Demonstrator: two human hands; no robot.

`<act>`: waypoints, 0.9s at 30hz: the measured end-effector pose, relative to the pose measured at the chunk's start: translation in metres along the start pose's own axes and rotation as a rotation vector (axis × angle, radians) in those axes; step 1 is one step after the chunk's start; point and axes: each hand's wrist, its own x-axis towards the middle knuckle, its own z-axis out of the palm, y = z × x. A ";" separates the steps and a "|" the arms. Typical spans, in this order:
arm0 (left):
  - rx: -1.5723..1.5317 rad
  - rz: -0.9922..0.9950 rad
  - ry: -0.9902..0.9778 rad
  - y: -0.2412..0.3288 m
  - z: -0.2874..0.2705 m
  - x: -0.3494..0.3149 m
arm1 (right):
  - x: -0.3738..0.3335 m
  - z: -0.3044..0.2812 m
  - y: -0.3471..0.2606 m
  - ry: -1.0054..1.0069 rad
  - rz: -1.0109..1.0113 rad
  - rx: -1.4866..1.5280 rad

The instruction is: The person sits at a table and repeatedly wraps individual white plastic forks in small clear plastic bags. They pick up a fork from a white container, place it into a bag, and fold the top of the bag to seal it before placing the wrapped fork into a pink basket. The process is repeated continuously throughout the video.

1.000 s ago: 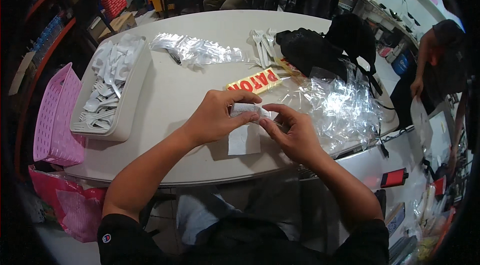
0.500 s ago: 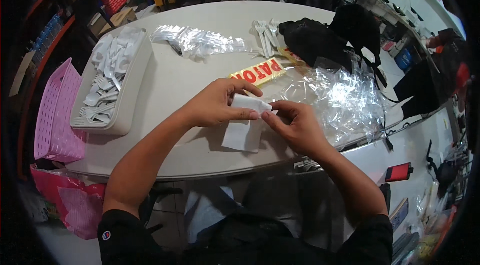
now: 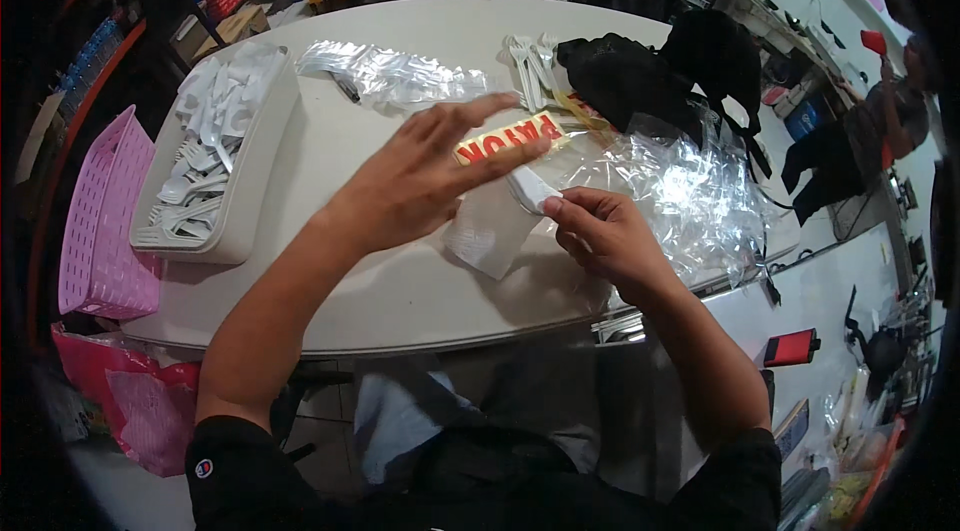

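Observation:
Between the thumb and fingers of my right hand (image 3: 610,236) is pinched a folded white paper napkin (image 3: 532,191). A looser, textured sheet of white tissue (image 3: 490,233) spreads below and left of it, over the table. My left hand (image 3: 410,176) is raised with its fingers apart and nothing in them. Its fingertips pass in front of a yellow packet with red lettering (image 3: 500,141), so part of that packet is hidden. Whether anything lies inside the folded napkin cannot be seen.
On the left, a beige bin (image 3: 250,181) holds white plastic cutlery, beside a pink basket (image 3: 105,231). Clear plastic sleeves (image 3: 400,76), white plastic forks (image 3: 525,71), a black bag (image 3: 630,81) and crumpled clear plastic (image 3: 680,201) lie across the white table. A person stands at far right.
My left hand has let go of the napkin, lifted and opened its fingers. The right hand keeps hold of it, and the loose tissue has shifted. At far right, a person has come further into view.

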 end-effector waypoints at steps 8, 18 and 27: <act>-0.234 0.110 0.090 0.002 0.002 0.004 | -0.004 0.000 -0.006 -0.007 0.102 -0.023; -0.502 -0.069 0.132 0.014 0.013 -0.001 | -0.005 0.007 0.007 0.032 -0.122 -0.193; -0.765 -0.299 0.248 0.019 0.026 -0.003 | -0.011 0.014 0.009 0.054 -0.194 -0.292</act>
